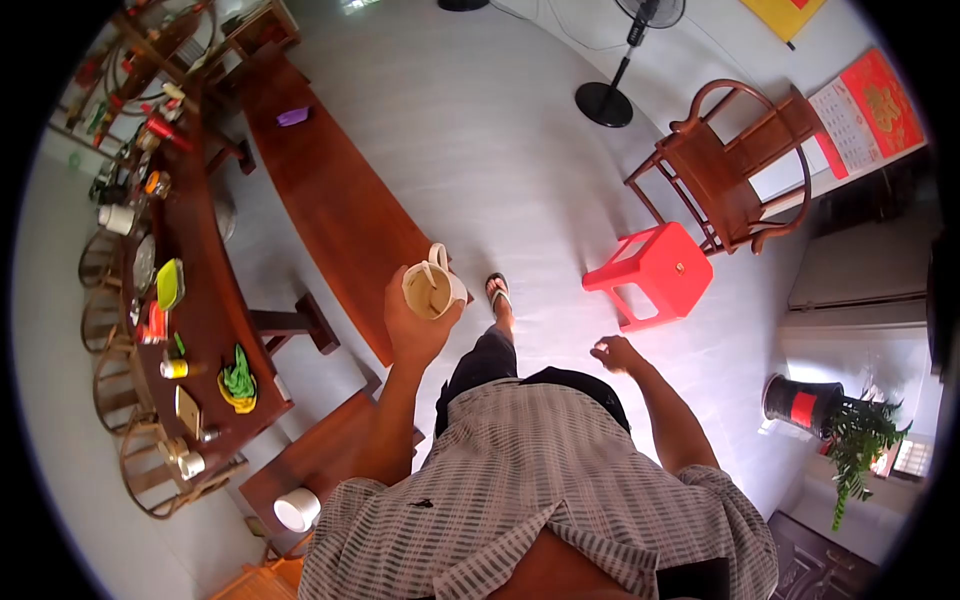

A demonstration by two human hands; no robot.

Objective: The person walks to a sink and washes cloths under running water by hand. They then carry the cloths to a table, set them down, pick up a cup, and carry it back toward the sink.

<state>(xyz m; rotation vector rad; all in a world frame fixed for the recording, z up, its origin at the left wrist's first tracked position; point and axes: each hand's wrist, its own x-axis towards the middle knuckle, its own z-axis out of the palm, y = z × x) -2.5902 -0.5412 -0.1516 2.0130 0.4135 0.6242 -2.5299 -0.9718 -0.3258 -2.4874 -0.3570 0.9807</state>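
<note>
My left hand (412,335) is wrapped around a white mug (458,290), held up in front of me. The mug's handle points away from me, and a thin spoon-like stick (432,287) stands inside it; its exact kind is unclear. Down at my right side, my right hand (618,354) hangs with its fingers curled in, and nothing shows in them. The nearest thing to it is a red plastic stool (672,268), which it does not touch.
A long wooden bench (335,195) with a purple item (293,117) runs ahead on the left. Beyond it stands a cluttered wooden table (215,330). To the right are a wooden armchair (715,170), a standing fan (604,104) and a potted plant (862,440).
</note>
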